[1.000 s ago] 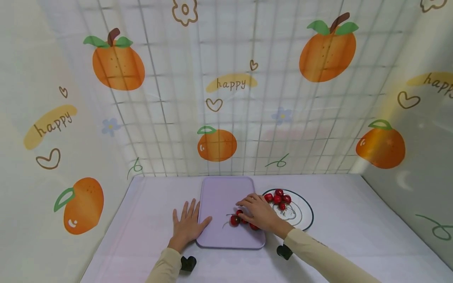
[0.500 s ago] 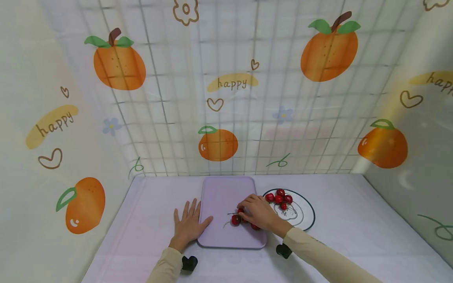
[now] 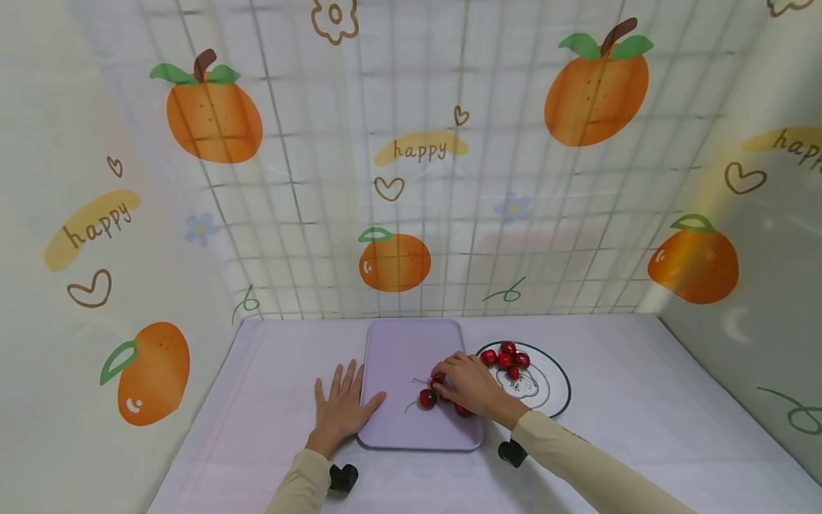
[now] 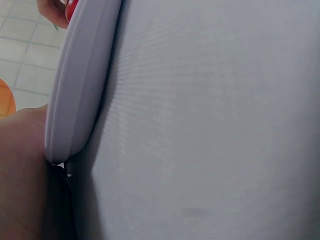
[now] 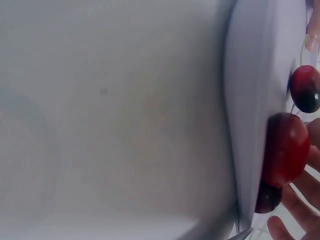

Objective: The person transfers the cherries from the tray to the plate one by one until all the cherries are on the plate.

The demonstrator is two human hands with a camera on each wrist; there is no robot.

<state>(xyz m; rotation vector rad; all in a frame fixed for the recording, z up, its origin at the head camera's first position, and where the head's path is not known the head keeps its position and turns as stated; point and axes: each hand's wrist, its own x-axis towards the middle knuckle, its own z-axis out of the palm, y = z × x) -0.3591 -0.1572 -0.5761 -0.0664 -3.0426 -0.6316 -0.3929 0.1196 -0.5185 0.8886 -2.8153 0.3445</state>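
Note:
A lilac tray (image 3: 411,350) lies on the table with several red cherries on it, some with stems. In the head view my right hand (image 3: 472,385) is over this group, its thumb and fingertips pinching one cherry (image 3: 437,382). Another cherry (image 3: 427,398) lies just left of the thumb, and one more (image 3: 462,410) shows under the palm; others are partly hidden by the hand. The right wrist view shows a large cherry (image 5: 287,147) close to the tray's rim. My left hand (image 3: 340,414) lies flat with fingers spread at the tray's left edge, thumb over the rim.
Right of the tray stands a white plate (image 3: 552,389) with a dark green rim and several cherries (image 3: 505,360) on it. Black heart-shaped pieces (image 3: 343,478) sit at both wrists. A curtain printed with oranges (image 3: 394,263) hangs behind the table.
The right thumb and fingertips have drawn together around a cherry on the tray. The left hand has stayed in place.

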